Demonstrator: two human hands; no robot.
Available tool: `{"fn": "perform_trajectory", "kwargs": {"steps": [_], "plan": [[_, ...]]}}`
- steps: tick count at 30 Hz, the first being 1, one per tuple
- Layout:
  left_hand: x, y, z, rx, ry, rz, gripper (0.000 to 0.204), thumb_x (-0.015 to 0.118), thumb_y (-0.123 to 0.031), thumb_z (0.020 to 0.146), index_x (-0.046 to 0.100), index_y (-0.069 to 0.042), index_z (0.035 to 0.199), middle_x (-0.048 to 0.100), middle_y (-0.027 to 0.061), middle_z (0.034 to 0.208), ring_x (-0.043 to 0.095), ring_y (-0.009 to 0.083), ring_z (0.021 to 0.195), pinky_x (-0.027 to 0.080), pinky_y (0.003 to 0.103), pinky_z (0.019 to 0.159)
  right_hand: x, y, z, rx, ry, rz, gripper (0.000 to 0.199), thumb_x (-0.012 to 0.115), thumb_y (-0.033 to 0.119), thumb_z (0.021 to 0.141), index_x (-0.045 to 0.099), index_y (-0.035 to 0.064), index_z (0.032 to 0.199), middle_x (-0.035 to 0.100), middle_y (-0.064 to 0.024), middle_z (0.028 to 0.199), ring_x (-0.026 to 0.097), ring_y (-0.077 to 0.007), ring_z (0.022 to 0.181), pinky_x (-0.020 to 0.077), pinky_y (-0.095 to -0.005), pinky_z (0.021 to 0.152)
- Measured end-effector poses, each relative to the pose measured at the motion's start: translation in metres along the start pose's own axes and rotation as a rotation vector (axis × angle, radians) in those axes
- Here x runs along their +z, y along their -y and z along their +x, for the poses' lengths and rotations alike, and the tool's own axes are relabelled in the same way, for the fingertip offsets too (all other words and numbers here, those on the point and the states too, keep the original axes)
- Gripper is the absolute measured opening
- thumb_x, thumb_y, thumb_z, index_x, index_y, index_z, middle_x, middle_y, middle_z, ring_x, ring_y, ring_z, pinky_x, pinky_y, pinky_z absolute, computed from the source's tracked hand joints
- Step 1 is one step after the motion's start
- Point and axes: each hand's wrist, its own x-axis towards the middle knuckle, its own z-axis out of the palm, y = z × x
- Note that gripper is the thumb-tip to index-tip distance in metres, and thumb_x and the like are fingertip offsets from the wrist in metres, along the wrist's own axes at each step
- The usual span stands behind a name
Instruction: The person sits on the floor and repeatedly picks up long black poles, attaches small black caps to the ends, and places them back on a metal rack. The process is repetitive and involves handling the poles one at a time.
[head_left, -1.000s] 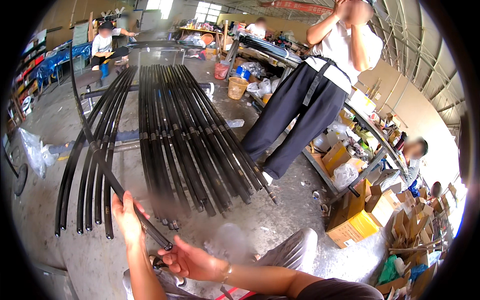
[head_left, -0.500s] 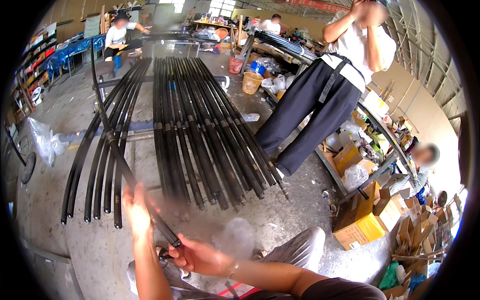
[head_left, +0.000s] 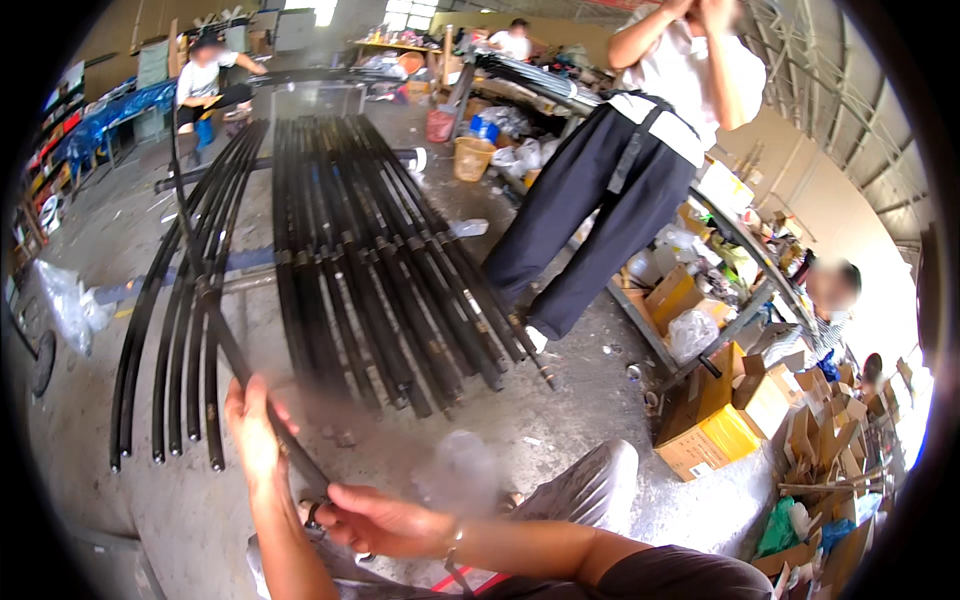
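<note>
A long black rod (head_left: pixel 222 330), shaped like a fishing rod, runs from near my lap up toward the far left. My left hand (head_left: pixel 256 445) is closed round its lower part. At the rod's near end my right hand (head_left: pixel 392 522) has its thumb and fingers closed on the tip of the butt. Those fingers hide the very end; a small dark round shape beside them is hard to make out. Beyond my hands, a wide row of similar black rods (head_left: pixel 345 260) lies side by side, with a smaller group of rods (head_left: pixel 170 350) at the left.
A person in dark trousers (head_left: pixel 590 215) stands right of the rods. Beside them are a loaded shelf (head_left: pixel 765 270) and an opened cardboard box (head_left: pixel 690 440). A pale bar (head_left: pixel 415 160) crosses under the rods. Other people sit farther off.
The view has shifted slightly, so the scene sits further left. My right hand has moved over the rod's butt end, now covering it; my left hand keeps its hold.
</note>
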Motion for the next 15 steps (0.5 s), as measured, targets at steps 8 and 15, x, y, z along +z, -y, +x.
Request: {"fn": "perform_trajectory", "kwargs": {"steps": [8, 15], "plan": [[-0.001, 0.009, 0.006, 0.029, 0.021, 0.032, 0.027, 0.056, -0.032, 0.090, 0.044, -0.009, 0.084, 0.044, -0.0001, 0.052, 0.040, 0.0088, 0.036, 0.036, 0.022, 0.032, 0.001, -0.002, 0.003, 0.026, 0.066, 0.064, 0.040, 0.041, 0.054, 0.092, 0.051, 0.0163, 0.097, 0.055, 0.0085, 0.090, 0.049, -0.0028, 0.069, 0.0377, -0.0163, 0.050], [-0.001, 0.013, 0.005, 0.024, 0.055, 0.015, 0.028, 0.056, -0.032, 0.090, 0.042, -0.008, 0.086, 0.043, 0.0002, 0.053, 0.039, 0.0088, 0.036, 0.036, 0.022, 0.031, 0.007, -0.012, 0.009, 0.001, -0.050, 0.039, 0.044, 0.034, 0.059, 0.093, 0.049, 0.0173, 0.095, 0.050, 0.0096, 0.079, 0.045, -0.0034, 0.063, 0.0323, -0.0165, 0.047]]}}
